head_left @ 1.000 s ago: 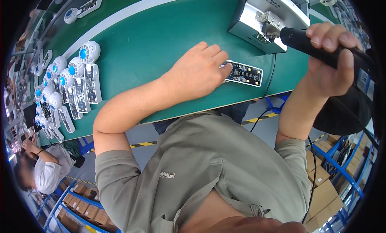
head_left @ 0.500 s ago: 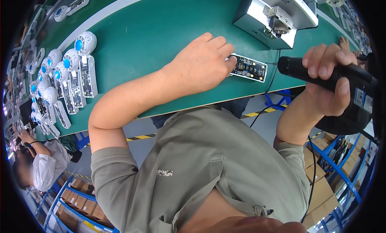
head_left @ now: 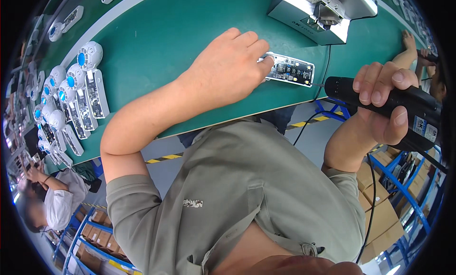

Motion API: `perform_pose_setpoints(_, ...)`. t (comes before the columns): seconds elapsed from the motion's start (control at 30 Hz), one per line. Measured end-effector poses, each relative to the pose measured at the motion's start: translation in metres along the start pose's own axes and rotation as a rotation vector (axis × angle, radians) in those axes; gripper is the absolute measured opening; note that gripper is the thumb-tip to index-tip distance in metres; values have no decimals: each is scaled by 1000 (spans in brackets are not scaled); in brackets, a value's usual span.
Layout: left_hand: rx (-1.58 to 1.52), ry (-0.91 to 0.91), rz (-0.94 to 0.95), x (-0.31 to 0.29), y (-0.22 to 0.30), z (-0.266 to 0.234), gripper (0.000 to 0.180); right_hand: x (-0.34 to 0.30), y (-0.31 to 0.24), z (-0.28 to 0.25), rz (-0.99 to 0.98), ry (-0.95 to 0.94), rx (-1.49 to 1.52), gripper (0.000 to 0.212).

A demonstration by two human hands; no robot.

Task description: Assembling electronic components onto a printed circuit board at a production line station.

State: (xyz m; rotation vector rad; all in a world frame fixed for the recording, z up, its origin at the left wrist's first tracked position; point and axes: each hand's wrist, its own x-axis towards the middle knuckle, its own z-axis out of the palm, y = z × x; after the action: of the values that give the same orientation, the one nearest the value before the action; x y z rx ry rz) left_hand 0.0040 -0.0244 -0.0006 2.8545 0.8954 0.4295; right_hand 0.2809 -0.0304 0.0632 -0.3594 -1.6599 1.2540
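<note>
My left hand (head_left: 232, 68) is closed on the left end of a white device housing (head_left: 293, 70) that lies on the green bench, its black circuit board facing up. The head end of this housing is hidden under my fingers. My right hand (head_left: 382, 94) grips a black electric screwdriver (head_left: 343, 88), held nearly level and pointing left. Its thin bit reaches the housing's right end, by the corner of the board; I cannot tell whether it touches a screw there.
A silver screw feeder (head_left: 304, 26) stands at the bench's far side. Several white devices with round blue-centred heads (head_left: 76, 80) are lined up at the left. A cable (head_left: 327, 61) crosses the bench beside the housing. People work at both sides; boxes (head_left: 380, 223) fill blue racks.
The screwdriver in my right hand has moved in, bringing its bit to the housing's right end. My left hand keeps its hold on the housing. The whole view has shifted slightly.
</note>
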Motion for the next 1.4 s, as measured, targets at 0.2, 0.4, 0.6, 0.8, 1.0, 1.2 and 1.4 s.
perform_pose_setpoints(0.2, -13, 5, 4, 1, -2, 1, 27, 2, 7, -1, -25, -43, 36, 40)
perform_pose_setpoints(0.4, -9, -2, 1, 2, -3, 1, 27, 2, 8, 1, -19, -102, 30, 39)
perform_pose_setpoints(0.6, 15, 107, 27, 2, -2, 5, 16, 8, -13, -1, -9, -6, 45, 39)
perform_pose_setpoints(0.8, -16, 28, 4, -1, -1, 2, 28, 49, -21, -12, -289, 83, -101, 33)
perform_pose_setpoints(1.0, -13, 29, -4, -1, 0, 1, 28, 71, 4, -22, -327, -51, -130, 27)
perform_pose_setpoints(1.2, -23, 38, 1, -2, 0, 4, 27, 69, 12, -21, -241, -41, -167, 34)
perform_pose_setpoints(1.4, 0, 11, -14, -1, -2, 3, 27, 62, 8, 4, -143, -68, -8, 38)
